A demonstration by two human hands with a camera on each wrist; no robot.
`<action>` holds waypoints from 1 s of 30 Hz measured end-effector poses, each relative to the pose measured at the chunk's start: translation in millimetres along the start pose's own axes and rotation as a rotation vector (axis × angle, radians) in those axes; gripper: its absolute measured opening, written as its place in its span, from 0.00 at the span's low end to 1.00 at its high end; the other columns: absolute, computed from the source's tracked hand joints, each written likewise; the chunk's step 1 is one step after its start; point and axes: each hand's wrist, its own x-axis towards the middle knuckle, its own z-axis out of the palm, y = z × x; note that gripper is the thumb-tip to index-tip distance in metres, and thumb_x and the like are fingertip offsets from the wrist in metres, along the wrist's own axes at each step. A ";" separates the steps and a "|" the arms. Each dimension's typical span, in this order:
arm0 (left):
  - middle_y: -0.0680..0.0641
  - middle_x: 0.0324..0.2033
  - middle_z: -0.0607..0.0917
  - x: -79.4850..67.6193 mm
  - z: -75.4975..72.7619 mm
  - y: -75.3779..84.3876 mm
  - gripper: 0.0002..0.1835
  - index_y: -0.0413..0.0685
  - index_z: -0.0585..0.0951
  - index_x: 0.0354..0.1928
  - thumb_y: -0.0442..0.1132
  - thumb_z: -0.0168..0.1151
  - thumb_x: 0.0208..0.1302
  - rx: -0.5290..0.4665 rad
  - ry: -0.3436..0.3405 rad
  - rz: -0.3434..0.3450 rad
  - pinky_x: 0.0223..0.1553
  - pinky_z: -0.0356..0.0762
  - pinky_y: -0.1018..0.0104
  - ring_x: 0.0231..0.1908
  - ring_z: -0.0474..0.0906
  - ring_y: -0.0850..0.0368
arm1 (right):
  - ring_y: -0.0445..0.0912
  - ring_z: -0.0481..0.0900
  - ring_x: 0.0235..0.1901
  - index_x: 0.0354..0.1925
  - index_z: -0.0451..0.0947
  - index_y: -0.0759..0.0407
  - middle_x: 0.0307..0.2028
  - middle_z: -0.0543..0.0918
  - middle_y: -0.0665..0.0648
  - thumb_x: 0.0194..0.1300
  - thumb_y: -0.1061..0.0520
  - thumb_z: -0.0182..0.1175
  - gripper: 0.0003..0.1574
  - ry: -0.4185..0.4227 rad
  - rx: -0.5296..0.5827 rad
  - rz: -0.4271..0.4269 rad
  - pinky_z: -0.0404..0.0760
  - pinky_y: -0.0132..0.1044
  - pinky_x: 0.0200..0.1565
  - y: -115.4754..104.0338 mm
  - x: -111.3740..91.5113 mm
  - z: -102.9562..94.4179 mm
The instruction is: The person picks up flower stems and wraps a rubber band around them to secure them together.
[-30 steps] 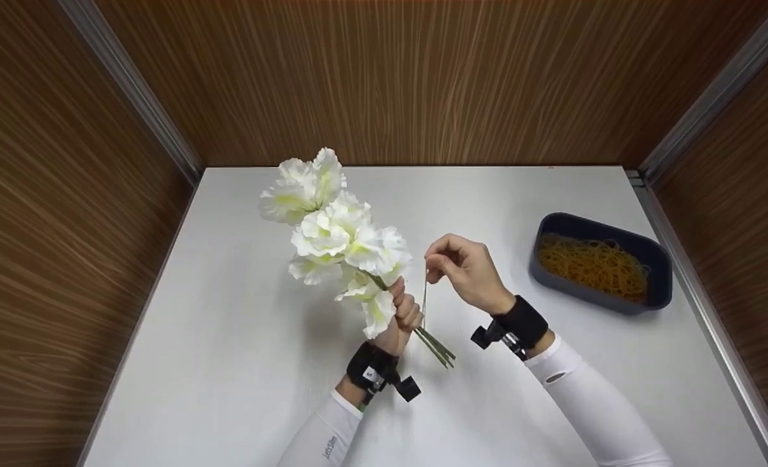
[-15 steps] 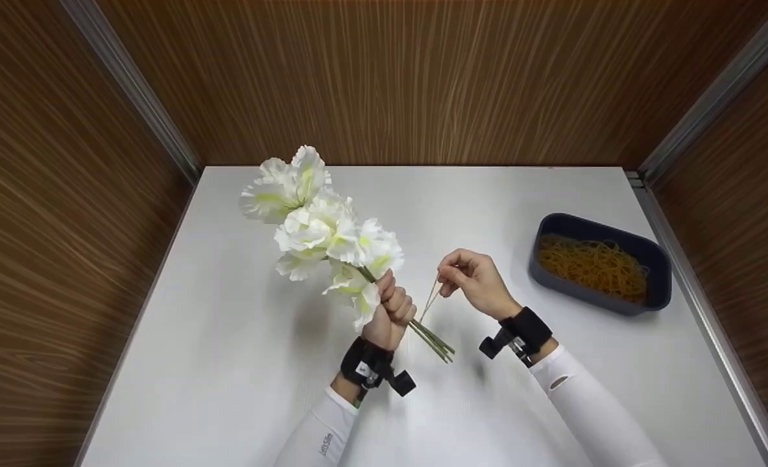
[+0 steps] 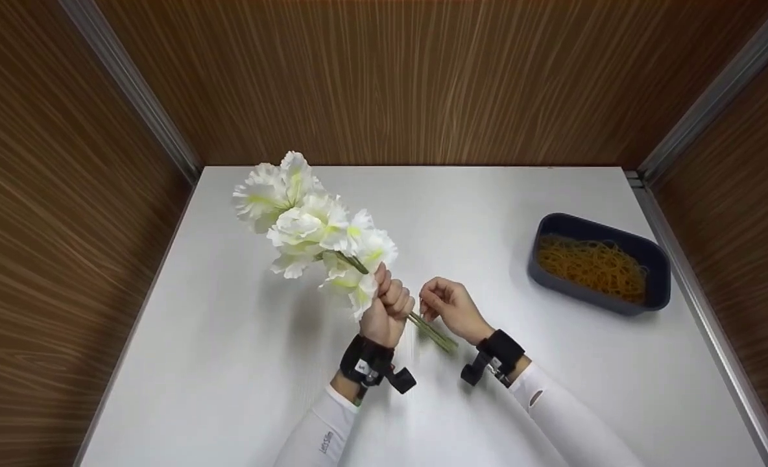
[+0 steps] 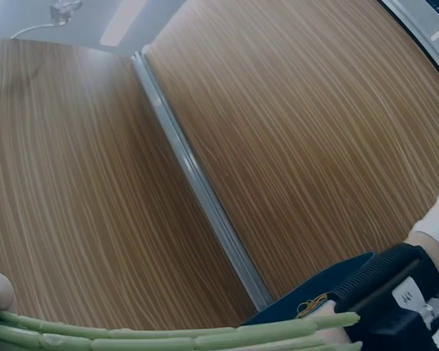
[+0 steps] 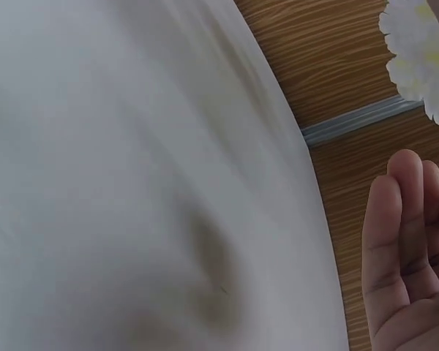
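Observation:
My left hand grips a bunch of white artificial flowers by the stems, with the blossoms tilted toward the back left. The bare green stem ends stick out below the fist toward the front right. Close beside them is my right hand, its thumb and fingertips pinching a thin rubber band that is mostly hidden now. In the left wrist view the stems cross the bottom edge. The right wrist view shows several extended fingers of my right hand, with petals above.
A dark blue bin with a heap of yellow-brown rubber bands stands on the right of the white table. Wood-grain panels enclose the back and both sides.
My right hand first drew the stretched band to the right, then came down and left to the stems. My left hand and the flowers shifted a little left.

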 end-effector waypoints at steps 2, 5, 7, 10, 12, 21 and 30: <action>0.56 0.16 0.45 0.5 -0.4 -0.5 0.37 0.53 0.47 0.22 0.60 0.63 0.70 0.001 0.014 0.022 0.22 0.32 0.68 0.16 0.38 0.62 | 0.34 0.80 0.25 0.43 0.73 0.79 0.26 0.81 0.44 0.79 0.64 0.54 0.13 0.001 0.009 0.020 0.81 0.26 0.31 3.5 -3.0 6.7; 0.55 0.16 0.45 0.4 -0.7 -1.0 0.37 0.53 0.47 0.23 0.60 0.64 0.69 0.004 0.029 0.050 0.22 0.33 0.68 0.17 0.38 0.62 | 0.35 0.80 0.24 0.42 0.74 0.72 0.26 0.81 0.44 0.80 0.64 0.52 0.10 -0.010 0.050 0.049 0.81 0.27 0.30 5.1 -9.1 16.5; 0.55 0.17 0.45 0.6 -1.2 -1.2 0.37 0.52 0.48 0.23 0.60 0.63 0.70 0.009 0.032 0.073 0.22 0.35 0.68 0.17 0.38 0.61 | 0.36 0.81 0.24 0.42 0.74 0.69 0.26 0.82 0.45 0.80 0.64 0.52 0.07 -0.030 0.102 0.070 0.83 0.28 0.29 5.1 -13.8 23.1; 0.54 0.17 0.46 1.9 -2.6 -1.7 0.35 0.52 0.50 0.24 0.61 0.61 0.71 0.019 0.028 0.115 0.22 0.36 0.68 0.17 0.39 0.61 | 0.37 0.81 0.23 0.42 0.75 0.66 0.25 0.82 0.47 0.80 0.62 0.52 0.08 -0.037 0.123 0.102 0.83 0.28 0.29 6.4 -20.8 34.3; 0.54 0.18 0.46 3.0 -4.2 -2.3 0.33 0.52 0.51 0.25 0.61 0.59 0.72 0.023 0.012 0.151 0.23 0.37 0.68 0.17 0.39 0.60 | 0.37 0.81 0.23 0.41 0.75 0.65 0.25 0.82 0.47 0.80 0.60 0.52 0.10 -0.028 0.120 0.140 0.82 0.29 0.29 9.2 -25.9 42.4; 0.52 0.21 0.47 7.4 -15.4 -5.2 0.31 0.52 0.52 0.26 0.62 0.56 0.72 0.080 -0.068 0.277 0.26 0.40 0.68 0.20 0.39 0.58 | 0.36 0.75 0.21 0.42 0.71 0.73 0.22 0.77 0.47 0.82 0.59 0.51 0.15 0.097 0.082 0.190 0.75 0.27 0.26 11.6 -48.7 72.5; 0.51 0.23 0.52 12.1 -31.2 -7.5 0.18 0.64 0.72 0.34 0.66 0.60 0.67 0.177 -0.060 0.345 0.32 0.47 0.66 0.23 0.44 0.56 | 0.37 0.74 0.20 0.40 0.73 0.75 0.23 0.77 0.54 0.80 0.62 0.55 0.13 0.092 -0.074 0.122 0.74 0.26 0.24 -8.2 -65.5 76.0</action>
